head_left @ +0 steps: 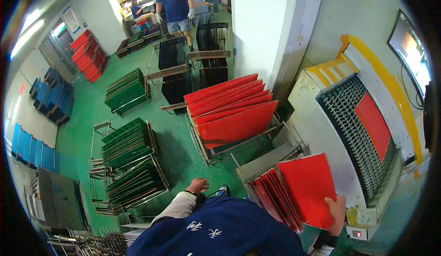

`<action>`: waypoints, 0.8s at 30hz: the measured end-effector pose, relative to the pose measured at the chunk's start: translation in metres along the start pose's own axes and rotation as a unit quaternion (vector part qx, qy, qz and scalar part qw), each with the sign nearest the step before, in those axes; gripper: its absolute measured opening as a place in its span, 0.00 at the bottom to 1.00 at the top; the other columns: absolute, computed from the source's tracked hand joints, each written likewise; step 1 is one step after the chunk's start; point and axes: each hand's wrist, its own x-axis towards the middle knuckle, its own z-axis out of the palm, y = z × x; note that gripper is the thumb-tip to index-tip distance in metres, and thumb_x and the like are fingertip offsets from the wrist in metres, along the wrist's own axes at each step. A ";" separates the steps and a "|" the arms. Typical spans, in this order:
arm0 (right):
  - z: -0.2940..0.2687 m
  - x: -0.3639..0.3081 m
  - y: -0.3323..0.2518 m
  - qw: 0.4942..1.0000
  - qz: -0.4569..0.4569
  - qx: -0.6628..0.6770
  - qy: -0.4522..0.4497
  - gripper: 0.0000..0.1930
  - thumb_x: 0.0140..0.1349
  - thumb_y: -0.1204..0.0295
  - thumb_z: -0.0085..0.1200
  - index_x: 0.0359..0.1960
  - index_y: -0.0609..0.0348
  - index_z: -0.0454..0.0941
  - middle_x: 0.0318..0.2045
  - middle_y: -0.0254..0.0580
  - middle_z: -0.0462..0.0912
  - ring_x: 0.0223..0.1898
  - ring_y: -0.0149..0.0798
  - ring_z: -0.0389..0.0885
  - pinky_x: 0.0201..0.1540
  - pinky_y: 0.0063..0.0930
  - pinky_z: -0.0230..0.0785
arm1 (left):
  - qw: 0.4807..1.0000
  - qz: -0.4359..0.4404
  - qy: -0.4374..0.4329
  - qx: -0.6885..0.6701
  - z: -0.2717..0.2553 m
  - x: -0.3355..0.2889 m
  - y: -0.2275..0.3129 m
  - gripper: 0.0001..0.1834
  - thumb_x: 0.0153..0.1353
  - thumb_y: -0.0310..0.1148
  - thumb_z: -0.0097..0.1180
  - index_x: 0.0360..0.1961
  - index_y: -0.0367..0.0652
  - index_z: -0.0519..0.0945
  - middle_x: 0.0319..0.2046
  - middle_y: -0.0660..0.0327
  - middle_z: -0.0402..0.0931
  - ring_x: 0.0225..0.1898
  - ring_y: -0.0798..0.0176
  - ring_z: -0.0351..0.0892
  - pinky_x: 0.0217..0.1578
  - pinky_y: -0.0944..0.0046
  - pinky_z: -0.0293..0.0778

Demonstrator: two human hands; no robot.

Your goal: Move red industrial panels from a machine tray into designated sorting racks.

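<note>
My right hand [337,211] grips the right edge of a red flat panel [307,189], with the thumb on its face. The panel stands tilted beside several other red panels [274,198] in a metal rack [245,175] at my right front. My left hand [198,185] hangs in the air left of my body, holding nothing, its fingers loosely bent and a little apart. A dark cord-like strip runs near that wrist. On the roller conveyor [342,111] of the machine at the right lies another red panel [373,125].
Ahead stands a rack of larger red panels [239,125]. Racks of green panels [128,141] stand at the left, dark-panel racks [172,54] farther off. A person [175,3] in gloves stands behind them. Red crates [89,56] and blue crates [53,95] line the left wall.
</note>
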 end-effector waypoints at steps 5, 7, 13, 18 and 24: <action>-0.017 0.005 0.067 0.938 0.125 0.265 0.187 0.20 0.51 0.68 0.57 0.44 0.67 0.70 0.40 0.47 0.76 0.40 0.42 0.76 0.43 0.37 0.68 | 0.999 0.000 0.037 0.040 0.016 -0.006 0.010 0.21 0.58 0.36 0.49 0.50 0.36 0.68 0.41 0.50 0.75 0.30 0.58 0.78 0.23 0.66 0.73; -0.022 -0.003 0.053 0.824 0.074 0.513 0.229 0.21 0.57 0.66 0.53 0.49 0.64 0.67 0.44 0.44 0.74 0.44 0.43 0.74 0.48 0.38 0.67 | 0.995 0.004 0.051 0.086 0.024 -0.007 0.012 0.21 0.58 0.36 0.49 0.51 0.36 0.67 0.41 0.50 0.75 0.31 0.57 0.78 0.24 0.65 0.74; 0.005 0.040 0.116 0.672 0.059 0.705 0.216 0.22 0.56 0.69 0.52 0.53 0.60 0.65 0.50 0.43 0.71 0.49 0.42 0.71 0.52 0.39 0.64 | 0.998 0.043 -0.001 0.047 0.004 0.020 -0.002 0.20 0.59 0.34 0.49 0.50 0.36 0.65 0.38 0.47 0.75 0.33 0.52 0.78 0.23 0.61 0.74; 0.018 0.083 0.110 0.564 0.009 0.800 0.202 0.20 0.56 0.73 0.52 0.51 0.59 0.65 0.48 0.43 0.73 0.50 0.42 0.71 0.51 0.38 0.65 | 0.978 0.153 -0.080 0.117 -0.032 0.034 -0.026 0.20 0.59 0.32 0.48 0.50 0.33 0.64 0.39 0.45 0.74 0.31 0.51 0.78 0.21 0.60 0.73; 0.026 0.103 0.104 0.520 0.014 0.821 0.235 0.13 0.57 0.73 0.52 0.44 0.57 0.69 0.41 0.39 0.75 0.43 0.38 0.73 0.43 0.32 0.69 | 0.953 0.199 -0.087 0.213 -0.021 0.027 -0.018 0.18 0.59 0.31 0.46 0.47 0.32 0.65 0.39 0.45 0.73 0.28 0.51 0.77 0.20 0.60 0.72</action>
